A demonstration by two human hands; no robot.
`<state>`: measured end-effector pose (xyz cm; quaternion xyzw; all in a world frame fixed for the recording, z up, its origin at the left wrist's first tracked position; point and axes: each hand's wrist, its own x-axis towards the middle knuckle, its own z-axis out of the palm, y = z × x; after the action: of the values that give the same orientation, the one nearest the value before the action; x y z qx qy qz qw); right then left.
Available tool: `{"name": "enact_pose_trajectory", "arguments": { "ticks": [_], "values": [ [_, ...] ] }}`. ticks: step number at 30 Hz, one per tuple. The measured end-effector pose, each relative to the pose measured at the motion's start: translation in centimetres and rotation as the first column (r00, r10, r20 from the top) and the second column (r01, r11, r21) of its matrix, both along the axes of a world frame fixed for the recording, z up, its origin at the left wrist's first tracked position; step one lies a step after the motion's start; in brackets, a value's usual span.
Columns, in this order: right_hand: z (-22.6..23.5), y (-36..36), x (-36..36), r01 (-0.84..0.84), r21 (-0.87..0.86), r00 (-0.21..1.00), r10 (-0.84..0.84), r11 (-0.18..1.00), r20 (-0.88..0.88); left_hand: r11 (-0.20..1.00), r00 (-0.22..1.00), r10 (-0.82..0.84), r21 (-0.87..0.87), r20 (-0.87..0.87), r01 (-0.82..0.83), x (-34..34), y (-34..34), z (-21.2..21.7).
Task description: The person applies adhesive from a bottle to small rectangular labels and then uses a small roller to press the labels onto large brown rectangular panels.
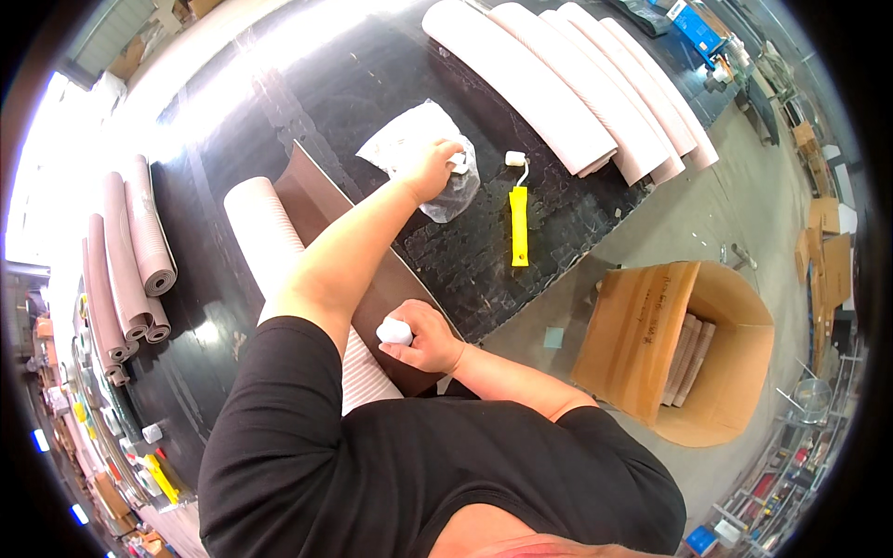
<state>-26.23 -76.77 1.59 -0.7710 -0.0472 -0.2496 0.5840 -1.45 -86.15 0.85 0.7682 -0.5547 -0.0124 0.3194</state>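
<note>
Plastic bag under left hand, mid-table

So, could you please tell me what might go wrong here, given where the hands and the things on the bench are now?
1. The left hand reaches far across the black bench to a clear plastic bag; the thin film might slip or tear.
2. The yellow-handled roller lies close beside that bag and could get knocked.
3. The right hand holds a small white object over the brown sheet near the bench edge; if dropped, it may fall to the floor.
</note>
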Motion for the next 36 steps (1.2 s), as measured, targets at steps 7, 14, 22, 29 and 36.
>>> {"name": "enact_pose_trajectory", "arguments": {
  "ticks": [7,14,22,29,36],
  "values": [
    [-0.2,-0.5,-0.2,0.022,-0.043,0.999,-0.023,0.999,-0.032,0.916,0.965,-0.041,0.396,0.257,-0.066,-1.5,-2.9,1.7],
    [-0.3,-0.5,-0.4,-0.004,-0.01,0.999,0.003,1.0,-0.051,0.932,0.978,0.0,0.354,0.209,-0.076,-1.1,-2.1,2.2],
    [-1.0,-0.3,-0.5,0.038,0.427,0.998,-0.012,0.904,-0.065,0.877,0.015,0.158,0.133,-0.987,-0.462,-3.2,10.9,8.3],
    [-0.8,-0.6,1.0,0.078,0.773,0.982,0.084,0.629,-0.167,0.829,-0.124,0.147,0.191,-0.981,-0.526,-9.2,19.5,8.8],
    [1.1,0.6,2.5,0.182,0.763,0.966,0.033,0.62,-0.257,0.819,0.044,0.209,0.15,-0.977,-0.554,-12.9,21.6,8.5]
  ]
}}
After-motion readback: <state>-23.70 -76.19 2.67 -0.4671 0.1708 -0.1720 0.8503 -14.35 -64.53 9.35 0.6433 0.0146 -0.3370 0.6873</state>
